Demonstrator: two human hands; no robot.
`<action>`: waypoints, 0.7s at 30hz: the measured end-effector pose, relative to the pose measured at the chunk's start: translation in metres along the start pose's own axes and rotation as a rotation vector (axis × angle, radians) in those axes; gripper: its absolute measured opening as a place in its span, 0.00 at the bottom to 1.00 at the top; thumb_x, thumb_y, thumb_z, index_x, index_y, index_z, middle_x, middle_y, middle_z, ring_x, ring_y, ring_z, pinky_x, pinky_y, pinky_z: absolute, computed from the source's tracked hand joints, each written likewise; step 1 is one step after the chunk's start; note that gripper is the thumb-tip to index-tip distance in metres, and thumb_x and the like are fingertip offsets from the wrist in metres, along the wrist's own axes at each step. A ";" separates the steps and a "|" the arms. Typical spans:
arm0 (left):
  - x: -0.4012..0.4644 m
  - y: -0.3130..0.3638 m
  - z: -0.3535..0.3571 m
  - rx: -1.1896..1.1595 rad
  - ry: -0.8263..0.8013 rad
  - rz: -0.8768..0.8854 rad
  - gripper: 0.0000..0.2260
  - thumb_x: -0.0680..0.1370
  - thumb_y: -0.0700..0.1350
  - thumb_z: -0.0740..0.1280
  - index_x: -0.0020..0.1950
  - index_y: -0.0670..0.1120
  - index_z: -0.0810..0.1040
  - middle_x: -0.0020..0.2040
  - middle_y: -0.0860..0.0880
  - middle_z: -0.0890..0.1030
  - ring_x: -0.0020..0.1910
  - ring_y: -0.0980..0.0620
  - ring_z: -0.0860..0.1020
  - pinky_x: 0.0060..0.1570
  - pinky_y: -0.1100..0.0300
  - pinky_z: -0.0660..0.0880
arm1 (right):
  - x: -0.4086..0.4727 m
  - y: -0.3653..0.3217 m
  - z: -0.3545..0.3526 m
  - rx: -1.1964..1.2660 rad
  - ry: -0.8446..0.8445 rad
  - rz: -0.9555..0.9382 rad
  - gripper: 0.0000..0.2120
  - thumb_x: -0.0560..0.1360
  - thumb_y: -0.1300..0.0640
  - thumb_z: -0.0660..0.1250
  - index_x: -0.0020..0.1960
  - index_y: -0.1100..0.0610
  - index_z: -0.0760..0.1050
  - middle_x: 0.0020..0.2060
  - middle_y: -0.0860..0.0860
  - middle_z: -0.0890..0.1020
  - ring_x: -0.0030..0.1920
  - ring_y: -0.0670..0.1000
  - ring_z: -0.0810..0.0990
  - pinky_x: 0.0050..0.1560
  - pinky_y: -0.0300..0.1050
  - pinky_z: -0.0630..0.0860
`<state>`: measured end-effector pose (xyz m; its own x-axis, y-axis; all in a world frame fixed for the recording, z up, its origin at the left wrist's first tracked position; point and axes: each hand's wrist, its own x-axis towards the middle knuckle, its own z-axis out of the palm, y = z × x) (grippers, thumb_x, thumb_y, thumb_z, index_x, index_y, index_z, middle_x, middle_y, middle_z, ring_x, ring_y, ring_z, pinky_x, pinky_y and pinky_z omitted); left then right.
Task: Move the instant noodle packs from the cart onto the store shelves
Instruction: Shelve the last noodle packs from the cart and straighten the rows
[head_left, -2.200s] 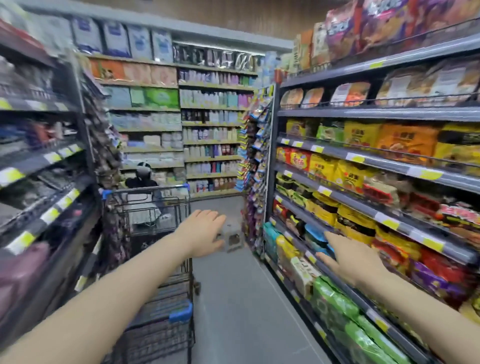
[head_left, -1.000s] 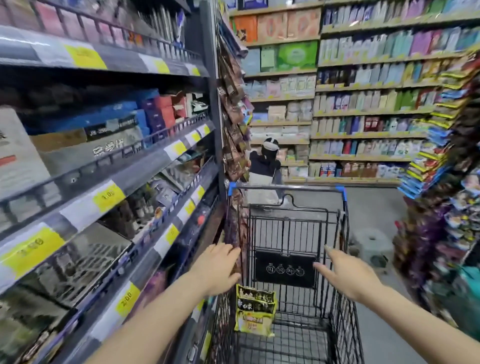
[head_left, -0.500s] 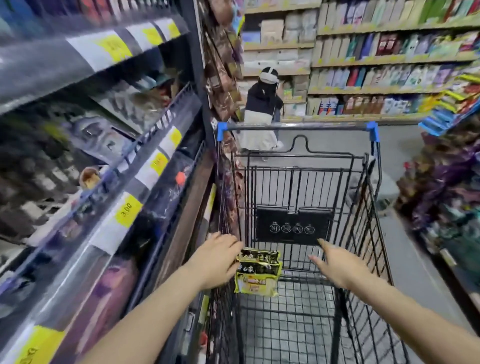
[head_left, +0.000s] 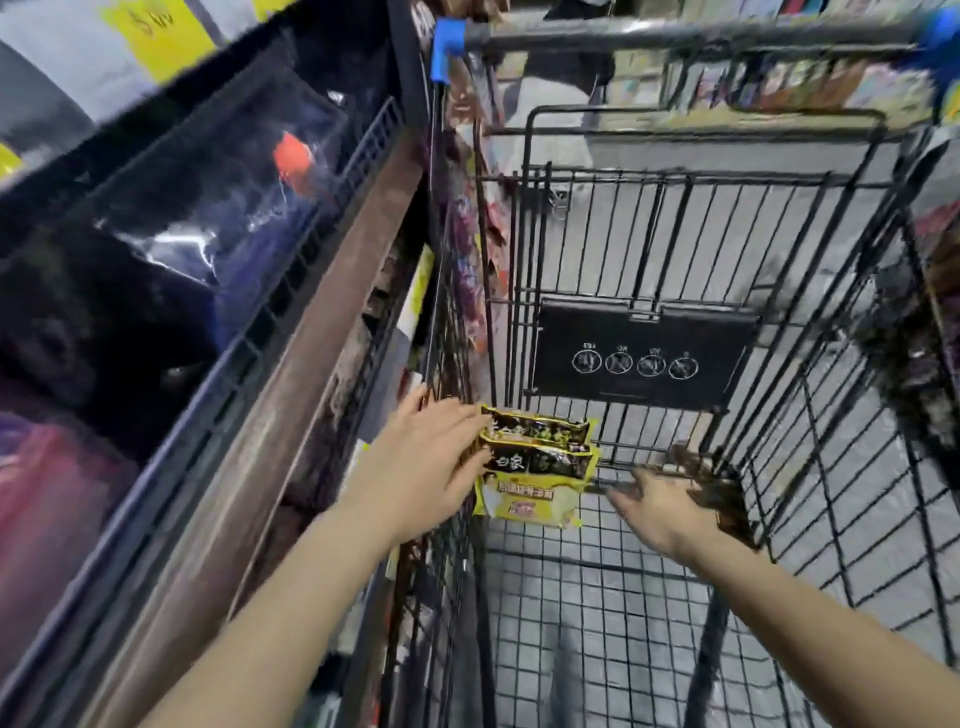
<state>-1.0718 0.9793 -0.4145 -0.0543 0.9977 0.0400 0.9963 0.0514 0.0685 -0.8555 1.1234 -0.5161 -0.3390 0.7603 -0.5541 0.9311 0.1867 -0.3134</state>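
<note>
Our left hand (head_left: 431, 467) and right hand (head_left: 657, 512), fingers apart, reach the noodle packs (head_left: 535, 467) in the cart (head_left: 779, 519); none shelved yet.

In the cart (head_left: 831, 467), the left hand (head_left: 426, 467) touches the noodle packs (head_left: 535, 467); the right hand (head_left: 660, 512) is open at their 3 o'clock. Shelves (head_left: 249, 322) stand at 9 o'clock.
</note>
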 end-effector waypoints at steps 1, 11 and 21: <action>-0.001 -0.001 0.007 0.012 0.001 -0.014 0.23 0.77 0.55 0.51 0.63 0.47 0.77 0.61 0.50 0.80 0.62 0.50 0.76 0.73 0.52 0.50 | 0.007 -0.003 0.007 0.008 -0.014 0.004 0.31 0.79 0.42 0.56 0.74 0.61 0.58 0.68 0.60 0.71 0.67 0.60 0.71 0.64 0.50 0.70; 0.001 0.002 0.025 0.054 0.129 0.012 0.19 0.73 0.52 0.57 0.55 0.46 0.81 0.52 0.51 0.83 0.54 0.49 0.79 0.69 0.48 0.52 | 0.063 -0.014 0.054 0.411 -0.029 0.106 0.19 0.78 0.51 0.62 0.64 0.63 0.70 0.62 0.60 0.77 0.61 0.60 0.75 0.58 0.44 0.71; -0.001 -0.003 0.030 0.011 0.147 0.007 0.19 0.72 0.50 0.58 0.53 0.44 0.82 0.49 0.50 0.84 0.52 0.48 0.79 0.70 0.47 0.51 | 0.086 -0.037 0.077 0.990 0.036 0.191 0.15 0.74 0.65 0.68 0.59 0.61 0.70 0.50 0.56 0.78 0.39 0.50 0.76 0.32 0.41 0.69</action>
<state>-1.0725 0.9796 -0.4447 -0.0559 0.9809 0.1864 0.9973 0.0461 0.0567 -0.9293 1.1342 -0.6115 -0.1760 0.7448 -0.6437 0.4332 -0.5286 -0.7300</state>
